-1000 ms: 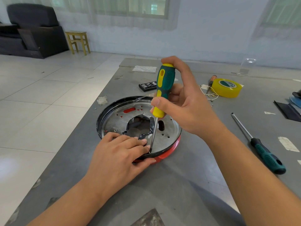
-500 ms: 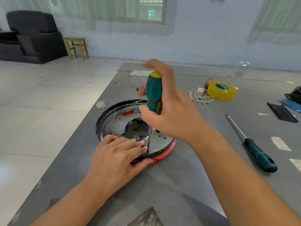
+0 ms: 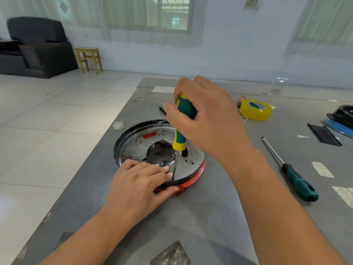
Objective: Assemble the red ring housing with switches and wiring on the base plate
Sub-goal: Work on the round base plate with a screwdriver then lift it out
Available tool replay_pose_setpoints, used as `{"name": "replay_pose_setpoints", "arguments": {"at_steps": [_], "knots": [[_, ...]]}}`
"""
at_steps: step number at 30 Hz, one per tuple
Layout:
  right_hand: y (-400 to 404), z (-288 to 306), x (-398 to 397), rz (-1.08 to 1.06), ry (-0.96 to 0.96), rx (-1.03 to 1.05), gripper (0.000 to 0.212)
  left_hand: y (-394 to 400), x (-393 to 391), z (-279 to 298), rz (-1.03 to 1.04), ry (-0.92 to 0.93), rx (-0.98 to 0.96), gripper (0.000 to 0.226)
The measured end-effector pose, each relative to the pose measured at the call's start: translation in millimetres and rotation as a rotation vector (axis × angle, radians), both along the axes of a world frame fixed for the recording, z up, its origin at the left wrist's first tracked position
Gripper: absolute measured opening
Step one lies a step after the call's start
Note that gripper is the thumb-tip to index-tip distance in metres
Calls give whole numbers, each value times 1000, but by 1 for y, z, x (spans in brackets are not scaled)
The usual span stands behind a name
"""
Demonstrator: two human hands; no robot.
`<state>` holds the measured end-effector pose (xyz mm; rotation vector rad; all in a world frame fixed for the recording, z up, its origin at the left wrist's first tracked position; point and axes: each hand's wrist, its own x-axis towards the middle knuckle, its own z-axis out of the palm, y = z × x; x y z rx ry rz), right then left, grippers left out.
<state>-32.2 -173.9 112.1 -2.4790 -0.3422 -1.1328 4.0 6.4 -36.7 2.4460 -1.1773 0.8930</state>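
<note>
A round metal base plate (image 3: 133,146) with a black rim lies on the grey table, with the red ring housing (image 3: 193,180) showing under its near right edge. My left hand (image 3: 137,184) grips the near rim, fingers on the plate and thumb under the red ring. My right hand (image 3: 206,119) grips a green and yellow screwdriver (image 3: 183,119) held upright. Its tip stands on the plate's near edge, right beside my left fingertips. A dark opening (image 3: 158,152) sits in the plate's middle.
A second green-handled screwdriver (image 3: 290,169) lies to the right. A yellow tape roll (image 3: 256,109) sits behind it, with thin wire ties beside it. Black and blue parts (image 3: 340,121) lie at the far right edge. The table's left edge drops to a tiled floor.
My right hand has turned on the screwdriver handle, so the fingers now wrap over its top. The tip stays at the same spot on the plate. My left hand has not moved.
</note>
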Motion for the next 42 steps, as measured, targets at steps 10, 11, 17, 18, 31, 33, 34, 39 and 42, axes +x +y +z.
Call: {"name": "replay_pose_setpoints", "arguments": {"at_steps": [10, 11, 17, 18, 31, 33, 34, 39, 42], "knots": [[-4, 8, -6, 90, 180, 39, 22, 1, 1, 0, -3, -1, 0, 38], [-5, 7, -5, -30, 120, -29, 22, 1, 0, 0, -4, -5, -8, 38], [-12, 27, -14, 61, 352, -45, 51, 1, 1, -1, -17, -11, -10, 39], [-15, 34, -15, 110, 419, -50, 50, 1, 1, -2, -20, -11, -15, 40], [-1, 75, -3, 108, 787, -293, 38, 1, 2, -1, -9, -21, -24, 43], [0, 81, -5, 172, 838, -266, 23, 1, 1, -1, -2, -27, -18, 43], [1, 81, -5, 171, 830, -270, 13, 1, 0, -1, 3, -29, -12, 44], [10, 72, 5, -161, 640, -519, 44, 2, 0, 2, 4, -19, 4, 44], [6, 80, 2, -53, 839, -377, 20, 2, -1, 4, 2, -16, 8, 45]]}}
